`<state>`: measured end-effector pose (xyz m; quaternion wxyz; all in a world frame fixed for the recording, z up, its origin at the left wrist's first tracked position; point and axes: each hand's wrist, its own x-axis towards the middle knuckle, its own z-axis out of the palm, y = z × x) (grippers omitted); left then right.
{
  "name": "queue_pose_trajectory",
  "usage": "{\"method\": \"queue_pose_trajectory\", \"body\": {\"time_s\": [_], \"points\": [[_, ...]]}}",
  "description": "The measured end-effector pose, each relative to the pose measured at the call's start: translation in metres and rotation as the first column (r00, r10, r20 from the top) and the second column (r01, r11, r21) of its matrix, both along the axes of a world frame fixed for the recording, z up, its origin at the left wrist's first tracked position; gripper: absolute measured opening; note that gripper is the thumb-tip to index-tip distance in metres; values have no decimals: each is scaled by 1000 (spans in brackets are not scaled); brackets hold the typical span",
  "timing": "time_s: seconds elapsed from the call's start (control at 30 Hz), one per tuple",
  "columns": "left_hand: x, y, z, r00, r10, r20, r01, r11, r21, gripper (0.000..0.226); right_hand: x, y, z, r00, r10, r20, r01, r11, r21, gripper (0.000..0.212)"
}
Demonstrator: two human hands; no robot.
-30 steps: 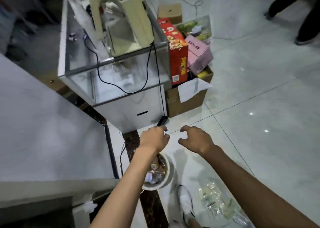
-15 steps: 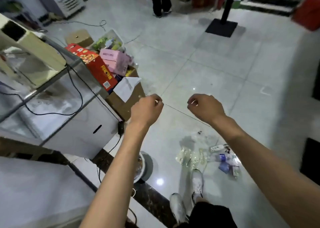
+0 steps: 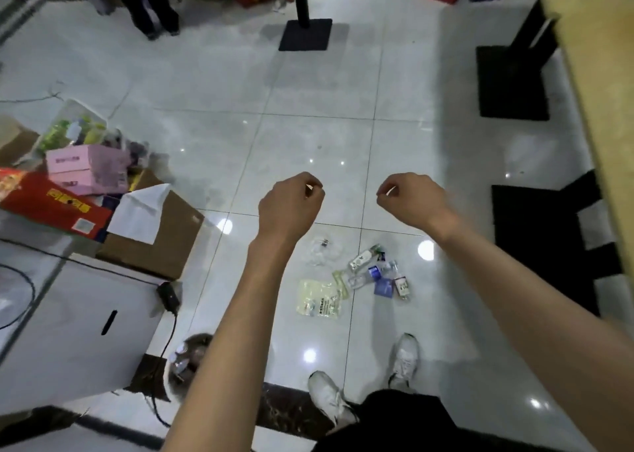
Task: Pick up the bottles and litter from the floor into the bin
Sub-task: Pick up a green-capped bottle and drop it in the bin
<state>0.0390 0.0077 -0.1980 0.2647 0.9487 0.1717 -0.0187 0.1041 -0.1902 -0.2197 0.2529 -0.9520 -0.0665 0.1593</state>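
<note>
Where tiles point(image 3: 308, 135) gleam, litter point(image 3: 356, 276) lies scattered.

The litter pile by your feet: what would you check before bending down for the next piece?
1. Left hand free: ok, fingers curled, holding nothing.
2. Right hand free: ok, likewise.
3. Litter in view: ok, plastic bottles and yellowish packet lie on the tiles.
4. Bin located: ok, at lower left, partly behind the left arm.
5. Room in bin: cannot tell.
6. Feet clear of pile: ok, white shoes stand short of it.
</note>
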Motion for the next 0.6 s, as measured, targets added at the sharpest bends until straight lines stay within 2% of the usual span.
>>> {"method": "queue_pose_trajectory", "body": {"time_s": [0.13, 0.3, 0.47, 0.6], "points": [[31, -40, -17, 997, -61, -53, 61, 998, -15, 24, 20, -53, -21, 994, -69, -81, 69, 998, -1, 15], [67, -63, -57, 996, -52, -72, 48, 997, -57, 20, 50, -95, -68, 985, -75, -156, 74, 997, -9, 12], [116, -70, -151, 996, -61, -62, 56, 995, -84, 20, 88, -100, -163, 994, -30, -104, 26, 999, -39, 16], [143, -63, -275, 994, -60, -91, 51, 994, -93, 20, 109, -79, -280, 990, 97, -100, -104, 992, -67, 20]]}}
